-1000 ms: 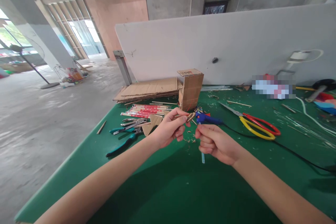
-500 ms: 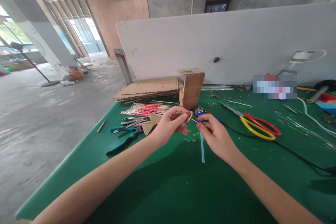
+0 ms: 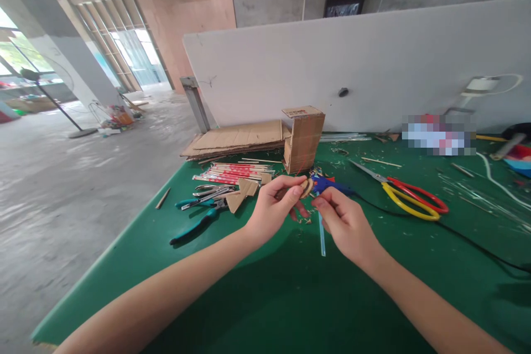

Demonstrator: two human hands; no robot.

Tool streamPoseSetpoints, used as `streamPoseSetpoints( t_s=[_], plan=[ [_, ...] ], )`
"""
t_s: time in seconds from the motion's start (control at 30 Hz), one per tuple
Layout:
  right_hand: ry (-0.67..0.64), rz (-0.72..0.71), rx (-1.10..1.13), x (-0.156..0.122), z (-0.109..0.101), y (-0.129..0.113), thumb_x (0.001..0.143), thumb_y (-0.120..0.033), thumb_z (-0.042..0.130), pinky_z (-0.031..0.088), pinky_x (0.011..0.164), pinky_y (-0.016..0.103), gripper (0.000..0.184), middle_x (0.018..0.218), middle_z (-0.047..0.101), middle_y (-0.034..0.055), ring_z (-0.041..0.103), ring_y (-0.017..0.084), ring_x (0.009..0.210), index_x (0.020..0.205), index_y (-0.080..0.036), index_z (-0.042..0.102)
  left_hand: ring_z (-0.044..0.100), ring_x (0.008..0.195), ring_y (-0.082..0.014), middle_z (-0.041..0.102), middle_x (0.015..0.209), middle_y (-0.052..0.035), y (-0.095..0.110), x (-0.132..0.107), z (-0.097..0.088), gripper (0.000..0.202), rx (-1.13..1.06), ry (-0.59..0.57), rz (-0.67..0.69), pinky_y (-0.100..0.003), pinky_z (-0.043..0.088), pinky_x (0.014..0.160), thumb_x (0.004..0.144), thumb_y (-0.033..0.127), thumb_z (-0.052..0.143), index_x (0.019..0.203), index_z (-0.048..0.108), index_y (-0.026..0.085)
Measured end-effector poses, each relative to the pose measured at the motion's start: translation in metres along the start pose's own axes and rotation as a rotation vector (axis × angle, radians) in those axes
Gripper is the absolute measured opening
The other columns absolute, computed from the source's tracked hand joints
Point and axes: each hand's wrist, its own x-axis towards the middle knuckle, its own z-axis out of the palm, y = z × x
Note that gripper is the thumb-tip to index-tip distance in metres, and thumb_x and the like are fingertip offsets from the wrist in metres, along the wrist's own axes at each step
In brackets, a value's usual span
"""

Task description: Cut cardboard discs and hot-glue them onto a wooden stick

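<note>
Between the thumb and fingers of my left hand (image 3: 277, 203) are small round cardboard discs (image 3: 307, 188), seen nearly edge-on. Close by on the right, my right hand (image 3: 342, 218) is closed in a pinch. Its fingertips are on a thin wooden stick that showed half a second ago and is now almost wholly hidden. Behind the hands lies a blue glue gun (image 3: 329, 184), partly covered by my right fingers. A translucent glue stick (image 3: 322, 238) lies on the green table below the hands.
A cardboard box (image 3: 307, 141) stands behind the hands, beside stacked cardboard sheets (image 3: 240, 137). To the left lie wooden sticks in red-and-white wrappers (image 3: 226, 173), cardboard offcuts (image 3: 238, 198) and teal-handled pliers (image 3: 197, 229). Large scissors (image 3: 409, 199) and a black cord (image 3: 477, 243) lie right.
Both hands have shifted slightly right in view. My right fingertips are lower beside the discs, and the thin stick between the hands no longer shows clearly. The discs are turned more towards me.
</note>
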Motion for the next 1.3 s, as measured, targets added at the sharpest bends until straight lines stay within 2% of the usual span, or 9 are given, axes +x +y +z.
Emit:
streamPoseSetpoints(
  t_s=[0.17, 0.33, 0.43, 0.53, 0.7, 0.8, 1.03, 1.2, 1.3],
  plan=[
    [-0.233, 0.4, 0.599, 0.003, -0.004, -0.006, 0.079, -0.045, 0.062, 0.01, 0.036, 0.017, 0.031, 0.05, 0.02, -0.0116, 0.01, 0.004, 0.042, 0.071, -0.02, 0.047, 0.061, 0.052, -0.0084, 0.065, 0.085, -0.0049, 0.001, 0.003, -0.007, 0.033, 0.011, -0.081, -0.046, -0.018, 0.043, 0.041, 0.082, 0.042, 0.058, 0.101, 0.06, 0.015],
    [-0.348, 0.544, 0.691, 0.008, -0.011, -0.002, 0.075, -0.044, 0.067, 0.005, 0.034, 0.016, 0.032, 0.052, 0.018, -0.0116, 0.007, 0.004, 0.043, 0.071, -0.019, 0.047, 0.06, 0.05, -0.0084, 0.065, 0.086, -0.0045, 0.002, 0.004, -0.008, 0.034, 0.007, -0.148, -0.131, -0.018, 0.04, 0.039, 0.08, 0.043, 0.06, 0.101, 0.06, 0.016],
    [-0.248, 0.398, 0.463, 0.01, -0.01, 0.003, 0.081, -0.047, 0.058, 0.012, 0.036, 0.018, 0.03, 0.053, 0.022, -0.0101, 0.014, 0.005, 0.043, 0.073, -0.02, 0.048, 0.056, 0.047, -0.007, 0.06, 0.074, 0.0003, -0.001, 0.005, -0.004, 0.035, -0.041, -0.058, -0.183, -0.018, 0.037, 0.037, 0.078, 0.044, 0.062, 0.098, 0.06, 0.016],
    [-0.08, 0.031, -0.075, 0.01, -0.009, 0.008, 0.086, -0.041, 0.051, 0.027, 0.045, 0.023, 0.022, 0.058, 0.042, -0.0039, 0.035, 0.01, 0.048, 0.077, -0.021, 0.051, 0.046, 0.04, -0.0036, 0.052, 0.061, 0.0053, -0.004, 0.004, 0.002, 0.034, -0.136, 0.062, -0.291, -0.015, 0.028, 0.034, 0.076, 0.046, 0.064, 0.091, 0.057, 0.016],
    [-0.005, -0.265, -0.616, 0.005, -0.011, 0.006, 0.09, -0.028, 0.04, 0.028, 0.053, 0.028, 0.022, 0.062, 0.052, 0.0019, 0.044, 0.014, 0.054, 0.073, -0.021, 0.051, 0.045, 0.042, -0.0022, 0.057, 0.077, 0.003, -0.007, -0.001, 0.007, 0.033, -0.204, 0.072, -0.324, -0.015, 0.023, 0.034, 0.076, 0.046, 0.064, 0.09, 0.053, 0.018],
    [-0.08, -0.136, -0.434, 0.005, -0.01, 0.0, 0.091, -0.033, 0.042, 0.025, 0.048, 0.026, 0.026, 0.056, 0.044, -0.0021, 0.036, 0.011, 0.049, 0.069, -0.021, 0.048, 0.046, 0.042, -0.0028, 0.053, 0.071, 0.0044, -0.008, -0.002, 0.005, 0.034, -0.199, 0.026, -0.324, -0.014, 0.022, 0.034, 0.077, 0.047, 0.063, 0.091, 0.053, 0.018],
    [-0.28, 0.5, 0.475, 0.008, -0.012, -0.006, 0.081, -0.041, 0.059, 0.008, 0.034, 0.017, 0.026, 0.049, 0.017, -0.012, 0.009, 0.003, 0.039, 0.07, -0.019, 0.05, 0.043, 0.042, -0.0047, 0.048, 0.058, 0.006, -0.01, 0.001, -0.003, 0.034, -0.144, -0.111, -0.295, -0.015, 0.024, 0.035, 0.079, 0.047, 0.061, 0.094, 0.053, 0.017],
    [-0.453, 0.626, 0.726, 0.008, -0.02, -0.002, 0.075, -0.04, 0.065, 0.005, 0.031, 0.014, 0.027, 0.048, 0.016, -0.0134, 0.003, 0.002, 0.038, 0.071, -0.018, 0.049, 0.034, 0.04, -0.001, 0.048, 0.062, 0.0053, -0.004, 0.003, -0.007, 0.031, -0.112, -0.223, -0.224, -0.016, 0.022, 0.037, 0.079, 0.042, 0.063, 0.093, 0.057, 0.016],
    [-0.451, 0.537, 0.602, 0.009, -0.02, -0.001, 0.08, -0.044, 0.057, 0.007, 0.032, 0.016, 0.027, 0.049, 0.014, -0.0126, 0.005, 0.004, 0.038, 0.071, -0.02, 0.048, 0.037, 0.043, -0.0008, 0.054, 0.07, 0.0018, 0.003, 0.006, -0.008, 0.03, -0.005, -0.227, -0.17, -0.017, 0.026, 0.039, 0.078, 0.04, 0.064, 0.094, 0.06, 0.014]
  ],
)
